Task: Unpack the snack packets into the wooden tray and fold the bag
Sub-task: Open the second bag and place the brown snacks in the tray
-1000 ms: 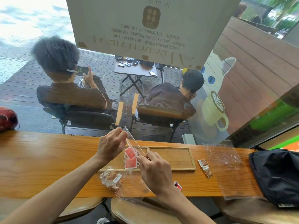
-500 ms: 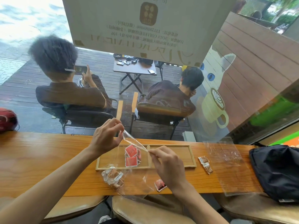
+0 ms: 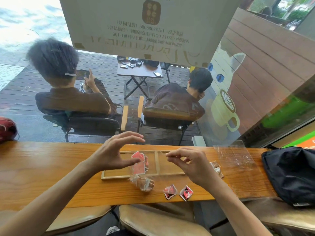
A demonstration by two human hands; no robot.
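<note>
Head view: you look down at a long wooden tabletop [image 3: 42, 169] by a window.
Left hand: your left hand [image 3: 112, 155] hangs over the left end of the tray, fingers spread wide, thumb low; it grips nothing.
Right hand: your right hand [image 3: 190, 165] is over the right half of the tray. Its fingertips [image 3: 167, 155] are pinched together on the thin edge of the clear bag [image 3: 153, 167].
Bag: the see-through bag sags from your right hand over the tray and onto the tabletop.
Tray: the wooden tray [image 3: 119, 176] lies flat on the tabletop, split into two parts by a bar.
Red packets: some red packets [image 3: 139, 163] sit in the left part of the tray, seen through the bag.
Loose packets: two small red packets [image 3: 178, 192] lie on the tabletop near the front edge, just beside each other.
Brown snacks: a crinkly bundle of brown snacks [image 3: 144, 183] rests just in front of the tray.
Other bag: a second clear bag [image 3: 237, 157] lies flat to the right, near a black bag [image 3: 293, 174].
</note>
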